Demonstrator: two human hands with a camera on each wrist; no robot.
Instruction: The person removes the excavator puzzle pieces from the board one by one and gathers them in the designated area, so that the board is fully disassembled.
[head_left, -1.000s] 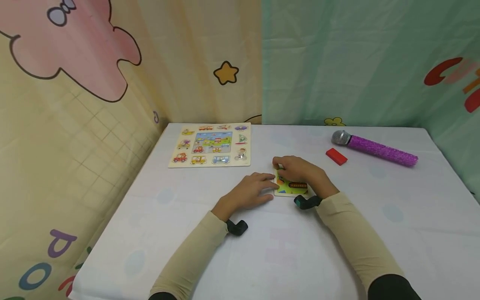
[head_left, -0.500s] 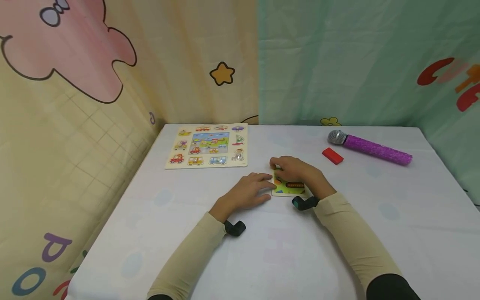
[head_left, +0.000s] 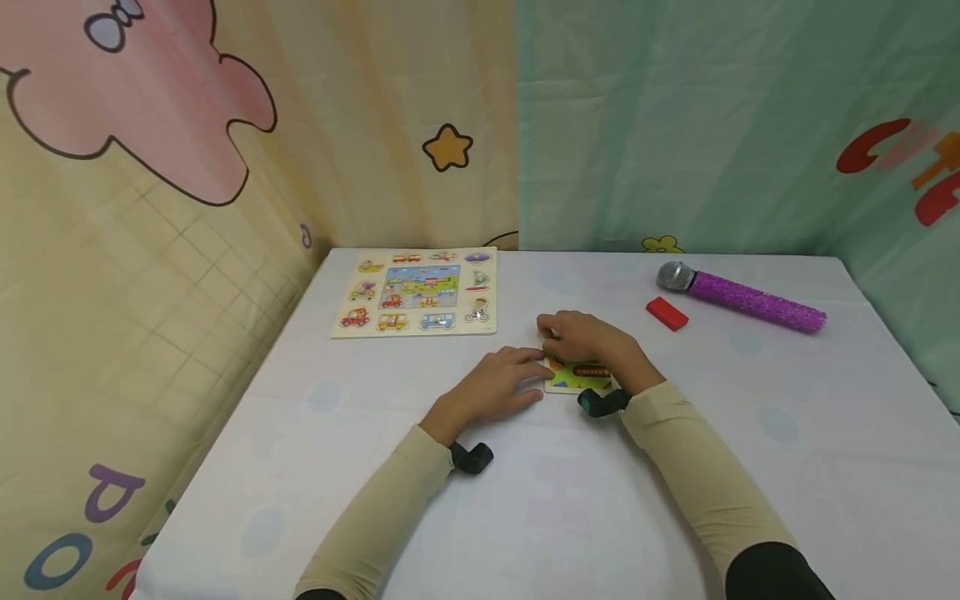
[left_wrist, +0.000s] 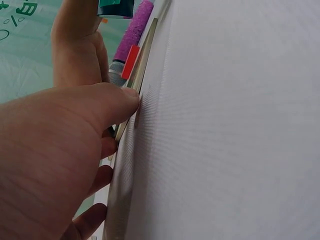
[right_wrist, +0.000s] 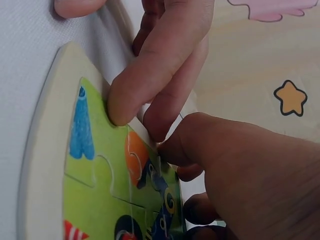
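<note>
Tugging sharply with the right hand (head_left: 591,340) could shift the puzzle (head_left: 579,380) or unseat its pieces (right_wrist: 102,192), since it seems only lightly steadied by the left hand (head_left: 495,385), whose spread fingers are laid at its nine o'clock edge. Its far edge appears pinched by right thumb and curled fingers; whether a loose piece is held cannot be told. The puzzle is set at three o'clock from the left hand, six from the right.

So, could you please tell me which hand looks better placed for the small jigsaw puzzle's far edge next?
Likely the right hand, bent over the far side of the small jigsaw puzzle, while the left hand touches its left side.
</note>
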